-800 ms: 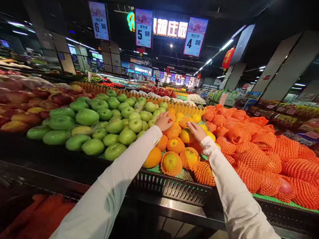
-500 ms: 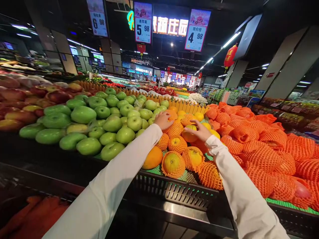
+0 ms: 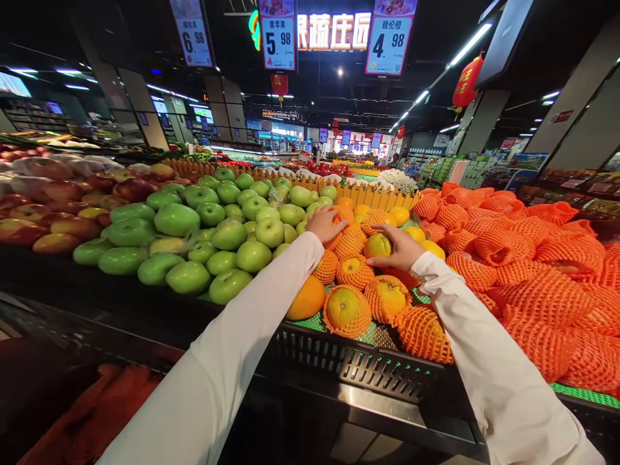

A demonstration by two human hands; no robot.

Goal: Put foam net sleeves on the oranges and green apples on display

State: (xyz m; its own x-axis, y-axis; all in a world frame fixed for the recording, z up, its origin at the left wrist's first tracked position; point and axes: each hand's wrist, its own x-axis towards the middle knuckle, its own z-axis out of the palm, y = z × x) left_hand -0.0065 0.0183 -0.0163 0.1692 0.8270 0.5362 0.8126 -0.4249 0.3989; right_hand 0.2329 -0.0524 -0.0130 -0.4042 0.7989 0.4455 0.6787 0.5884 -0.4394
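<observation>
My left hand (image 3: 325, 224) rests among the oranges beside the green apples, its fingers bent over an orange in an orange foam net (image 3: 334, 241). The far side of that grip is hidden. Just to the right, my right hand (image 3: 400, 248) curves its thumb and fingers around a bare yellow-orange orange (image 3: 378, 245), which still sits in the pile. Closer to me lie a netted orange with its top showing (image 3: 347, 312), another netted orange (image 3: 387, 299) and a bare orange (image 3: 307, 298).
Green apples (image 3: 230, 234) and red apples (image 3: 62, 190) are heaped to the left. Fruit in red-orange foam nets (image 3: 527, 258) fills the right side. A black slotted basket edge (image 3: 387, 374) runs along the front. Price signs (image 3: 390, 39) hang overhead.
The view has shifted, so the display sits somewhat further right. My right hand has closed further around the bare orange. The left hand stays over the netted orange.
</observation>
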